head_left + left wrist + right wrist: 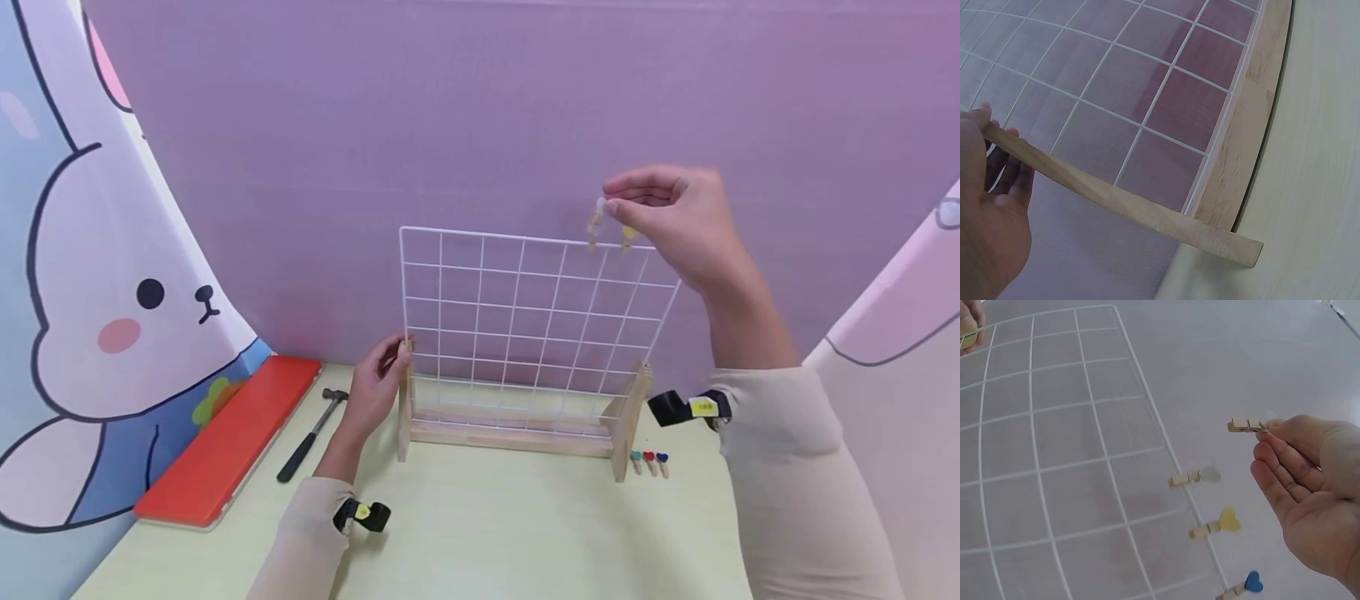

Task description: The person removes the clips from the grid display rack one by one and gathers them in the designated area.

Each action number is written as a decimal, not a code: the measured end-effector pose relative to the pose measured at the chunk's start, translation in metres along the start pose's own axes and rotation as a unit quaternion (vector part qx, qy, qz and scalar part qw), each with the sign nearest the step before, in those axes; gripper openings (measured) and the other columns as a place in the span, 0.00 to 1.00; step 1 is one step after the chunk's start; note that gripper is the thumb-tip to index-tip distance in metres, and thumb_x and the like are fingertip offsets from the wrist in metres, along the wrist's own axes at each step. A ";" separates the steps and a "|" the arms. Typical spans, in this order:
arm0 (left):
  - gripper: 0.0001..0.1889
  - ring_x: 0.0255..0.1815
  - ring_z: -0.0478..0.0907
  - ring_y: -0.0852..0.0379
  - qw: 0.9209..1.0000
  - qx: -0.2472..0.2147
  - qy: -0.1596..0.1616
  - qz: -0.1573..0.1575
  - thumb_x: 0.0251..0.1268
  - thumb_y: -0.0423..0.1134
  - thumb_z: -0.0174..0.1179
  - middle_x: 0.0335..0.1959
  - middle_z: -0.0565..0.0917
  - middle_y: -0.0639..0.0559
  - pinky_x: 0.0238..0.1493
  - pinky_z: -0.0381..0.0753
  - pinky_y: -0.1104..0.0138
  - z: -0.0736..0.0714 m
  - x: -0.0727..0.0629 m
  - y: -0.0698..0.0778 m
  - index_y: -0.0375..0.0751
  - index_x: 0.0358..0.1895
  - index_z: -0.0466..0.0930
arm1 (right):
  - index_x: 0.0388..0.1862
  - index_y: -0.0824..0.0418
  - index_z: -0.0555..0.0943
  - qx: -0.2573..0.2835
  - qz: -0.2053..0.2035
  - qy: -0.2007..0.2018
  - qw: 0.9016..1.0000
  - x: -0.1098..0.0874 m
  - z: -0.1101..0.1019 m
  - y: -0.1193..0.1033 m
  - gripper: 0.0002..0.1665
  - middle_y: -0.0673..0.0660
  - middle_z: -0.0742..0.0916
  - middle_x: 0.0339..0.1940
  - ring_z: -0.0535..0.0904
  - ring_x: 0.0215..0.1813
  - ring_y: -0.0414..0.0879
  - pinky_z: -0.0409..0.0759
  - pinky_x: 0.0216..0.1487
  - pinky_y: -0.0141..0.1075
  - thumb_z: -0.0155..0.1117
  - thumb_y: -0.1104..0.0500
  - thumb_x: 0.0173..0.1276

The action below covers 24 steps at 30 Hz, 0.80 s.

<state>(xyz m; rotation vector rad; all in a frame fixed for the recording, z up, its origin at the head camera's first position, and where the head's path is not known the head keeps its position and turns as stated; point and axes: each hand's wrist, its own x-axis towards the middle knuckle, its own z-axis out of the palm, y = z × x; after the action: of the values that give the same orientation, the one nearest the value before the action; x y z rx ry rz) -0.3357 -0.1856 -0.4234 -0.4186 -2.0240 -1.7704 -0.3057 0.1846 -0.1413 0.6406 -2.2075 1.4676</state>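
My right hand (686,221) is raised above the top edge of a white wire grid (517,304). Its thumb and finger pinch a small wooden clothespin (1246,425) with a white heart, apart from the wire in the right wrist view. Along that top wire sit a white-heart clothespin (1192,477), a yellow-heart clothespin (1215,526) and a blue-heart clothespin (1241,587). My left hand (375,383) grips the upper end of the wooden side post (1104,195) of the stand, whose wooden base (510,437) carries the grid.
Beside the stand's right foot lie teal (637,462), red (649,462) and dark blue (663,465) heart clothespins. Left of the stand are a hammer (313,433) and a long red case (232,442). Behind the table (465,525) hangs a purple cloth (375,117).
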 end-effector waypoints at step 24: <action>0.21 0.68 0.76 0.47 1.000 0.009 -0.001 0.004 0.80 0.42 0.57 0.68 0.79 0.34 0.63 0.76 0.83 0.000 0.000 -0.001 0.37 0.69 0.75 | 0.53 0.59 0.88 -0.118 0.032 -0.023 0.992 -0.065 -0.027 0.062 0.16 0.35 0.92 0.40 0.88 0.45 0.31 0.84 0.48 0.19 0.73 0.53 0.70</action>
<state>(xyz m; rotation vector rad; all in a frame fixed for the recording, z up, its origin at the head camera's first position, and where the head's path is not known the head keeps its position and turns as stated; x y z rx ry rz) -0.3364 -0.1861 -0.4239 -0.4228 -2.0337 -1.7470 -0.2871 0.2399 -0.2141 0.5345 -2.4103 1.2046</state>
